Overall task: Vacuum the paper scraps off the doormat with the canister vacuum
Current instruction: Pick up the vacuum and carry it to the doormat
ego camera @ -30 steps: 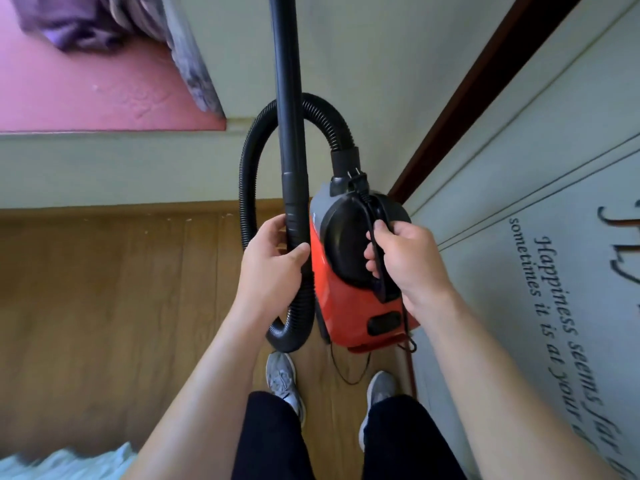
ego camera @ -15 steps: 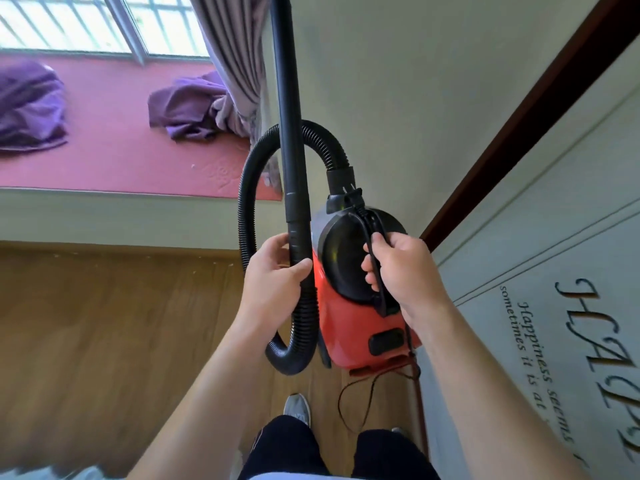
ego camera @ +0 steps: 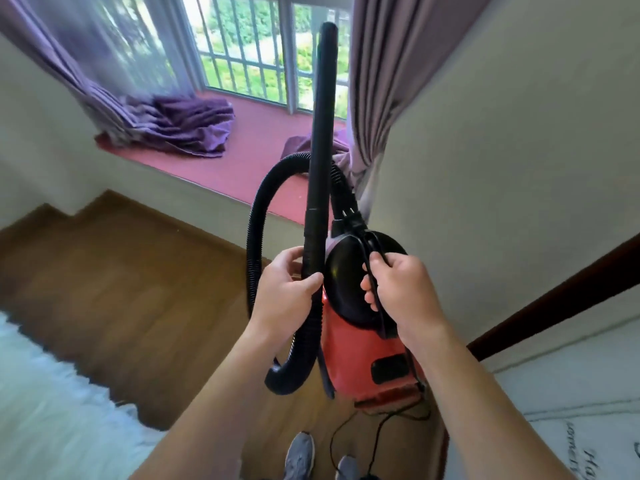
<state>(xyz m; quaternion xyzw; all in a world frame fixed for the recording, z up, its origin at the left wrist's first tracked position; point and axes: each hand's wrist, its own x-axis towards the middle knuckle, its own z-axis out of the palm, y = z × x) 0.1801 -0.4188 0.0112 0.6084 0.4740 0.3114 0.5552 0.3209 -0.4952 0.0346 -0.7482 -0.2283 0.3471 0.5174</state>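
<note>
A red canister vacuum [ego camera: 360, 355] with a black domed top hangs in the air in front of me. My right hand [ego camera: 401, 292] grips its black carrying strap. My left hand [ego camera: 287, 292] grips the black wand [ego camera: 320, 140], which points straight up past the window. The ribbed black hose [ego camera: 256, 230] loops from the canister's top round to the wand's lower end. A black power cord [ego camera: 377, 434] dangles below the canister. No doormat or paper scraps are in view.
Wooden floor [ego camera: 121, 289] lies below. A red window seat [ego camera: 249, 150] with purple curtains [ego camera: 187, 126] is ahead. A pale printed surface with a dark wooden edge [ego camera: 554, 306] stands at the right. Something white and fluffy [ego camera: 52, 403] is at lower left. My shoes [ego camera: 301, 455] show at the bottom.
My view has lifted and turned left, bringing the window and curtains into sight. Both hands keep the same hold on the wand and the strap.
</note>
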